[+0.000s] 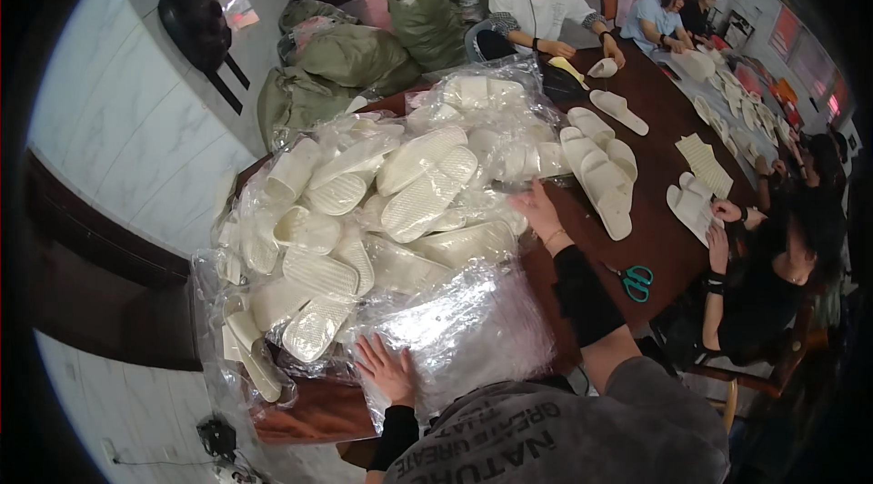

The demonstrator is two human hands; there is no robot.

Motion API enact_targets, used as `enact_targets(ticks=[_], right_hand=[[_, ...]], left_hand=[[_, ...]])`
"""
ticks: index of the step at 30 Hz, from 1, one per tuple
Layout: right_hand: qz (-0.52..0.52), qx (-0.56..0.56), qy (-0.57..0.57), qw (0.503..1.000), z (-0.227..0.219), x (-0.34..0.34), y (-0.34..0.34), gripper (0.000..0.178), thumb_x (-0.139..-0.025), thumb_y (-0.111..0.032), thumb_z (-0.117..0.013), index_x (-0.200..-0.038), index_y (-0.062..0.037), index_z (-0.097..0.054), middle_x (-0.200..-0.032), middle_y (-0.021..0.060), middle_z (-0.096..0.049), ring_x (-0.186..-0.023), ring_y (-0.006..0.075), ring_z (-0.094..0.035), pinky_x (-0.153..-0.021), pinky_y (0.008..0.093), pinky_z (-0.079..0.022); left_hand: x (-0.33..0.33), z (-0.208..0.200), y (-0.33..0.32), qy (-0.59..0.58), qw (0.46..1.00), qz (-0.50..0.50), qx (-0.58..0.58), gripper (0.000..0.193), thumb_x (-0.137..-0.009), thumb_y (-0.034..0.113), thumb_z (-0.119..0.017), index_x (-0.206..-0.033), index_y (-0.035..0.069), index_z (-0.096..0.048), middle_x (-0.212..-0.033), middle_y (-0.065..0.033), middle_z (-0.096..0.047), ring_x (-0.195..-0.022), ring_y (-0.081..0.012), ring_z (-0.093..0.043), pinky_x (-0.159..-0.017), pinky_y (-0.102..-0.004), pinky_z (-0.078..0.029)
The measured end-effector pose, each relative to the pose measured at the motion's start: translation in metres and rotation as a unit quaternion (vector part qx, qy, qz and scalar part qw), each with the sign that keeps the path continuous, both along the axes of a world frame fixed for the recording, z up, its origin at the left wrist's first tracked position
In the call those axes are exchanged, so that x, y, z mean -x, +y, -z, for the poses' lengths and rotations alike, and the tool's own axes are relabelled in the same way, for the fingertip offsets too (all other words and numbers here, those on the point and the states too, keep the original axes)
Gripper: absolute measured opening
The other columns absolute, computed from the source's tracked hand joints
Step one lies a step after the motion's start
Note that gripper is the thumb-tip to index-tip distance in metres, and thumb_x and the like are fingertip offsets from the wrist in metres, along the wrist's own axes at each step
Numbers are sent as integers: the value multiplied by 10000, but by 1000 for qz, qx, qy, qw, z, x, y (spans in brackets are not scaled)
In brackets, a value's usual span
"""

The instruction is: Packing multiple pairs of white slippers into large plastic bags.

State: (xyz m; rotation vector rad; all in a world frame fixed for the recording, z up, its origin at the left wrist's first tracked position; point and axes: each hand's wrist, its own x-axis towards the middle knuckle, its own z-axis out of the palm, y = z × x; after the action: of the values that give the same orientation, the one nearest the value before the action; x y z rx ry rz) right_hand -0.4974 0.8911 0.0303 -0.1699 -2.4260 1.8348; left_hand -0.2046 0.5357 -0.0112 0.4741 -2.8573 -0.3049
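My left hand (386, 371) lies with fingers spread on the left edge of a stack of clear plastic bags (482, 325) at the near side of the table. Beyond that stack, my right hand (538, 209) reaches out with its fingers stretched, at the right edge of a big heap of cream slippers (427, 179). Its fingertips are beside the clear plastic there; whether they touch it I cannot make out. Many slippers in the heap lie in clear wrapping, soles or straps up. No object shows in either hand.
Teal-handled scissors (637, 284) lie right of my right forearm. Loose slippers (600, 175) rest on the brown table (668, 211). A person in white (541, 11) sits at the far end, and a co-worker's hands (718, 229) handle slippers at the right. Green sacks (355, 61) stand behind.
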Motion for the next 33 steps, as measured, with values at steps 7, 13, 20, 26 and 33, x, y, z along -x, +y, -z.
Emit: enact_targets(ticks=[7, 13, 20, 26, 33], right_hand=[[-178, 53, 0, 983, -103, -13, -71, 277, -893, -246, -666, -977, 8, -596, -786, 67, -616, -730, 127, -587, -679, 259, -457], [-328, 247, 160, 898, -239, -56, -115, 148, -984, -103, -506, -913, 9, -570, -780, 35, -600, -715, 119, -582, -683, 261, -460], [-411, 260, 197, 851, -312, -135, -131, 168, -996, -83, -466, -1094, 22, -554, -978, 80, -652, -904, 151, -628, -867, 291, -472], [-288, 502, 101, 809, -310, -211, -130, 285, -993, -87, -460, -1251, 30, -488, -1180, 128, -603, -1110, 202, -574, -1013, 362, -396], [-326, 275, -119, 897, -225, -216, -93, 368, -1001, -185, -448, -1334, -33, -492, -1045, 195, -674, -959, 248, -675, -871, 350, -523]], left_hand=[[-14, -1, -8, -33, 999, -22, 5, 749, -927, 469, -504, -1510, 77, -243, -1588, -196, -127, -1478, -354, -78, -1154, -563, -63], [-15, -1, -8, -33, 999, -19, 22, 756, -941, 479, -482, -1532, 109, -189, -1593, -182, -118, -1476, -351, -95, -1148, -561, -113], [-15, 2, -11, -18, 999, -21, 33, 749, -942, 476, -479, -1528, 108, -191, -1595, -180, -109, -1474, -352, -106, -1149, -564, -115], [-27, 26, -22, -154, 980, -4, -126, 663, -919, 409, -519, -1404, -29, -407, -1533, -249, -245, -1463, -364, -128, -1158, -561, -43], [-39, 33, -24, -150, 969, 53, -188, 685, -916, 389, -525, -1427, -38, -367, -1543, -247, -222, -1463, -357, -132, -1159, -553, -28]])
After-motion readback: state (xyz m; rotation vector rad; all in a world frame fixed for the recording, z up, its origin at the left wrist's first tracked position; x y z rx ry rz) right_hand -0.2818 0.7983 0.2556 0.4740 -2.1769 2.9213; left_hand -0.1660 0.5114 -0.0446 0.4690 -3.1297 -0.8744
